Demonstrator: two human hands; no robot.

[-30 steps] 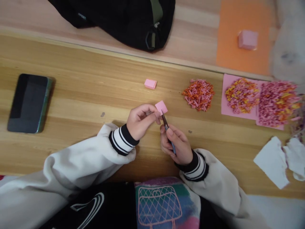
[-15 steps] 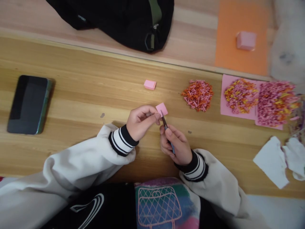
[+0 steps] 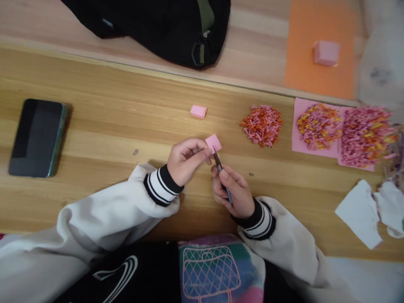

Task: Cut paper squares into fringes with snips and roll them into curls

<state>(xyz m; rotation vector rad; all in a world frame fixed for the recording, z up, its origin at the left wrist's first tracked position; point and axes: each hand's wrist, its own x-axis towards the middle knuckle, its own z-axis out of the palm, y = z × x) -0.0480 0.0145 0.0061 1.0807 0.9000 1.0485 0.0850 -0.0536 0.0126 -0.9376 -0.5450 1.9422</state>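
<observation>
My left hand [image 3: 189, 160] pinches a small square of pink paper [image 3: 212, 142] by its lower edge, between thumb and fingertips. In my right hand [image 3: 234, 190] are slim pointed tweezers [image 3: 218, 160], with the thumb pressed on their blue lower part. Their dark tips rest against the face of the paper; whether they grip it I cannot tell. A small stack of pink paper pieces [image 3: 198, 111] lies just beyond my left hand. To the right sits a heap of short pink and orange paper bits [image 3: 261, 125].
Two larger heaps, one pink-yellow [image 3: 319, 126] and one pink-orange [image 3: 362, 136], lie on pink sheets. Torn white paper [image 3: 360, 214] is at right. A phone [image 3: 37, 138] lies left. Across a table seam are a black bag [image 3: 164, 29], an orange sheet [image 3: 303, 50] and a pink block [image 3: 326, 53].
The paper square has shifted very slightly up and to the left, with the tweezers' tips still against it. Both hands hold nearly the same position.
</observation>
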